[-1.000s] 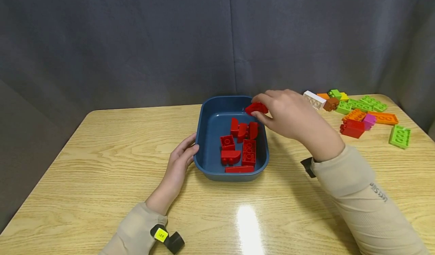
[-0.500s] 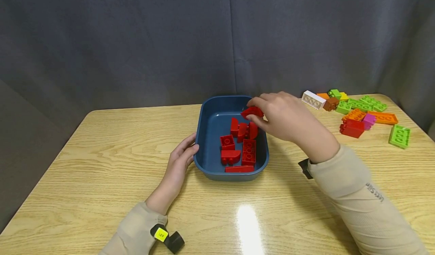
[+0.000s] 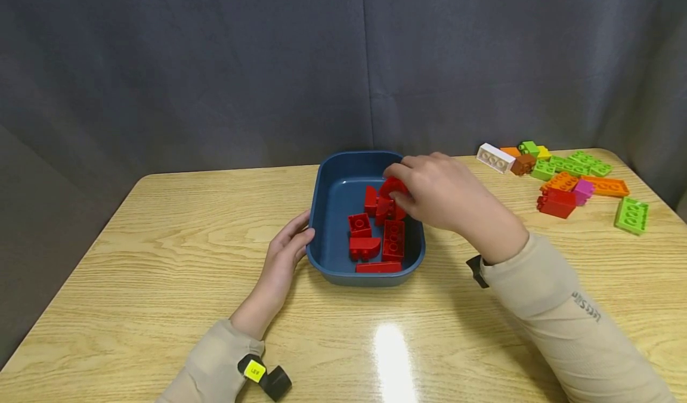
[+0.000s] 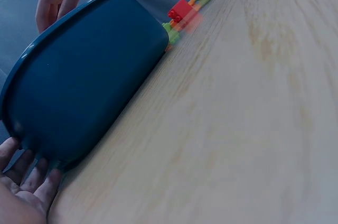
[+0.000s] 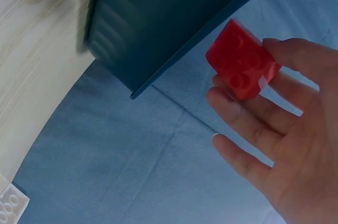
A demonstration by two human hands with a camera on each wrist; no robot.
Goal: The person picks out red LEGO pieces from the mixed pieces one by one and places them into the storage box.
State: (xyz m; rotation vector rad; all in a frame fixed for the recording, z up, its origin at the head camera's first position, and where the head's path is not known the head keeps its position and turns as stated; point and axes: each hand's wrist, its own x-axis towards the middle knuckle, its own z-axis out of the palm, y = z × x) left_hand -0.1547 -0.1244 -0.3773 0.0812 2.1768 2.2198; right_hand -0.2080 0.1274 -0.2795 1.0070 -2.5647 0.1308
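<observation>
A dark blue bin (image 3: 334,197) stands on the table with several red toy bricks (image 3: 393,239) inside. My right hand (image 3: 437,193) reaches over its far right side and pinches a red toy brick (image 5: 240,60) between thumb and fingers. In the head view that held brick overlaps the red pieces at the bin's right wall. My left hand (image 3: 283,249) rests against the bin's left side, thumb near the rim. Seen from the left wrist, its spread fingers (image 4: 33,174) touch the outer wall.
Loose toy bricks lie at the table's back right: a white brick (image 3: 495,158), a red brick (image 3: 557,202), a magenta brick (image 3: 583,192), an orange plate (image 3: 606,186) and several green pieces (image 3: 631,215). A dark grey curtain (image 3: 257,69) hangs behind the table.
My right hand has moved left and lower over the bin, bringing the red toy brick down toward the other red pieces. The left hand and the bin have stayed in place.
</observation>
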